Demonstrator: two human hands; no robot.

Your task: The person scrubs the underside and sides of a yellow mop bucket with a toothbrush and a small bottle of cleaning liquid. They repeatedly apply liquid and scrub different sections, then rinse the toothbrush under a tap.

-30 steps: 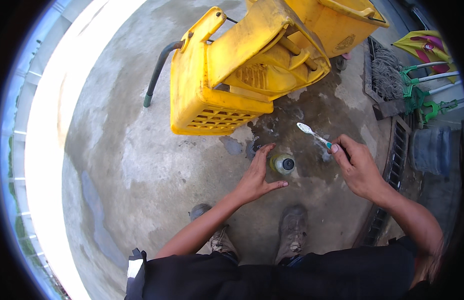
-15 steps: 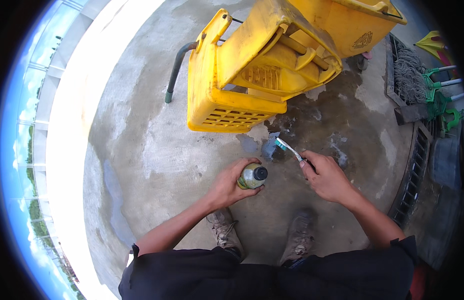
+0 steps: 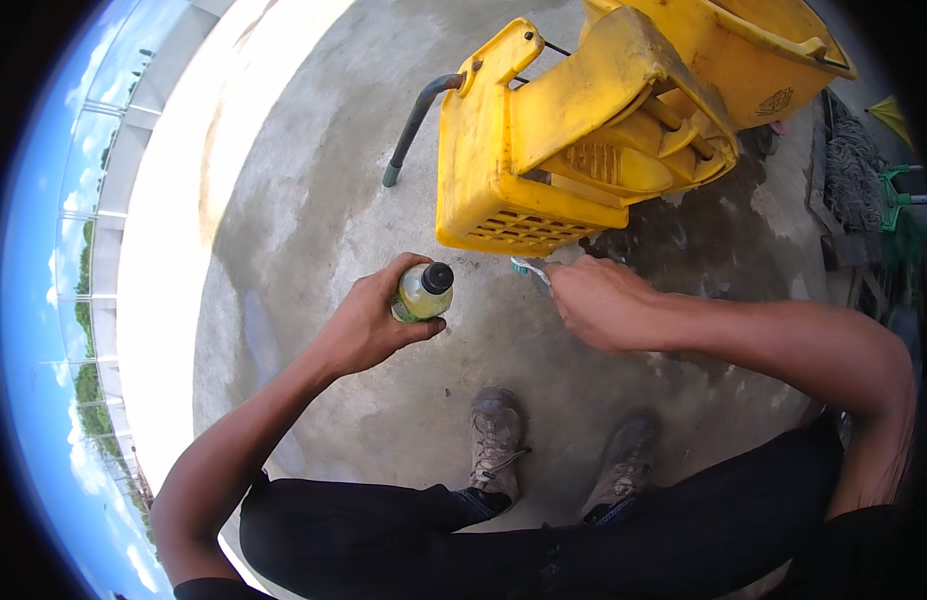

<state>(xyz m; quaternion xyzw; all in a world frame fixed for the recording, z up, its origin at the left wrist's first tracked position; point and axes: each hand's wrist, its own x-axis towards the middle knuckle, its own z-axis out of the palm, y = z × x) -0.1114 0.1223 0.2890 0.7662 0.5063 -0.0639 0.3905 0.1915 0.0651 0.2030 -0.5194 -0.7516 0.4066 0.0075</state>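
My left hand [image 3: 363, 322] is wrapped round a clear bottle [image 3: 419, 298] with a black cap and yellow-green contents, its cap pointing up. Between the fingers of my right hand [image 3: 605, 305] is a toothbrush [image 3: 530, 266] with a white handle and teal bristles. The brush head lies just below the lower edge of a yellow mop wringer [image 3: 483, 180], as I see it; whether it touches cannot be told. The wringer is dirty and has a slotted panel and a bent grey handle [image 3: 420, 125]. My right fingertips are partly hidden behind the hand.
A yellow mop bucket [image 3: 773, 60] stands beyond the wringer at upper right. Wet patches darken the concrete floor [image 3: 313, 200]. A grey string mop [image 3: 851, 165] and green mop clamps [image 3: 893, 195] are at the right rim. My two boots [image 3: 497, 440] are below my hands.
My right hand with the toothbrush has moved forward and left, closer to the wringer. My left hand has shifted left with the bottle. The view has tilted, and the wringer now appears farther right.
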